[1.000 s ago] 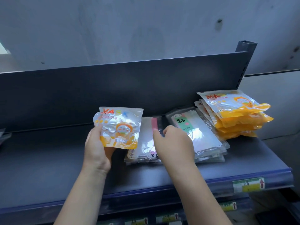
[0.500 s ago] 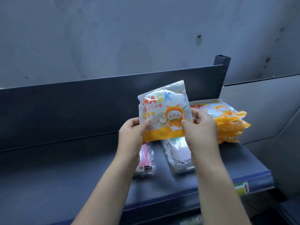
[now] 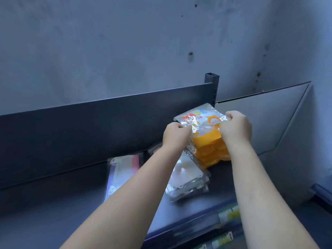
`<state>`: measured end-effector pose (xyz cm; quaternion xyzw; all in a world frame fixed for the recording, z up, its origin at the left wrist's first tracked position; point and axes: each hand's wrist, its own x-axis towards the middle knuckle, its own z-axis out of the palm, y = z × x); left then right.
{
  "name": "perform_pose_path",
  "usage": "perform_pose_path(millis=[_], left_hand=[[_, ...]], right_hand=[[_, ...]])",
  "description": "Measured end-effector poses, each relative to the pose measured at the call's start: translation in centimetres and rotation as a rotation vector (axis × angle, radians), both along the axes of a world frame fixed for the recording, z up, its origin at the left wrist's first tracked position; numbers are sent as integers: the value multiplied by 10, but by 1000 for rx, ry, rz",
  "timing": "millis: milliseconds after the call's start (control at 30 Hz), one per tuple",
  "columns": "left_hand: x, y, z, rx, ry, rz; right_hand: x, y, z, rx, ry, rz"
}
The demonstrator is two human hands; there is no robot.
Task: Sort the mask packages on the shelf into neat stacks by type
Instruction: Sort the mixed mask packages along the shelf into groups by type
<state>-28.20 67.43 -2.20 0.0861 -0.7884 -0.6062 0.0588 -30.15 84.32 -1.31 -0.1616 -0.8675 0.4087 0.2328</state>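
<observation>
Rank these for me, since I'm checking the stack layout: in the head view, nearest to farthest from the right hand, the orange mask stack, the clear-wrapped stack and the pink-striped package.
1. orange mask stack, directly under the right hand.
2. clear-wrapped stack, lower left of it.
3. pink-striped package, farthest left on the shelf.

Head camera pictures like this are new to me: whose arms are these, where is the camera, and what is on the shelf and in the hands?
No machine here: a person wears a camera on the head, looking forward and down, so the two bare arms are their own. The left hand and right hand each grip an edge of an orange mask package, holding it on top of the orange stack at the back right of the dark shelf. Nearer lie a stack of clear silvery packages and, to its left, a clear package with pink inside, partly hidden by the left arm.
</observation>
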Motion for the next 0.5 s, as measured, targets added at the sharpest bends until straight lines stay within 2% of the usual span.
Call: perform_pose_path(millis=[133, 333, 500], left_hand=[[-24, 3, -3, -75, -95, 15], [-40, -1, -7, -241, -96, 21], [-44, 1, -19, -225, -97, 24]], right_hand=[[-12, 8, -2, 15, -76, -2], [-18, 9, -9, 113, -112, -4], [-16, 8, -17, 67, -66, 25]])
